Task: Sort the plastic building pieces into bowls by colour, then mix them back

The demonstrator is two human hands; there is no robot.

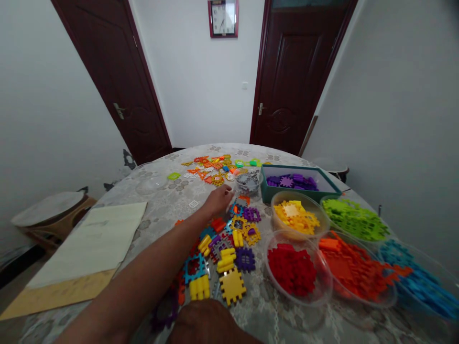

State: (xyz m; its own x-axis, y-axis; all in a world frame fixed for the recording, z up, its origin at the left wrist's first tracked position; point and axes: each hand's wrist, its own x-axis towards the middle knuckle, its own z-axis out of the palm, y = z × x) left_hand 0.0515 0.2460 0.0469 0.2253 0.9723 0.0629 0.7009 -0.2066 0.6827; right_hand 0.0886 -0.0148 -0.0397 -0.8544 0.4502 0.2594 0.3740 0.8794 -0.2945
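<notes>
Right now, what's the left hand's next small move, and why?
Probably ease the left hand forward and right to the clear bowl of grey pieces: it reaches out just short of that bowl, far nearer than the right hand. Whether it holds anything is unclear.

Prob. home rm w/ clock (pixel 223 19), tablecloth (pixel 165 205)

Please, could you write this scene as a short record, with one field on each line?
Left hand: stretched forward, near the bowl of grey pieces; grip unclear
Right hand: at the bottom edge, near a yellow square piece; fingers not clear
Loose pieces: mixed colours, in a near group and a far group
Clear bowls: yellow, red, green and orange pieces, sorted by colour
Green box: purple pieces inside
Table's left side: paper sheet
Wall: clock
</notes>
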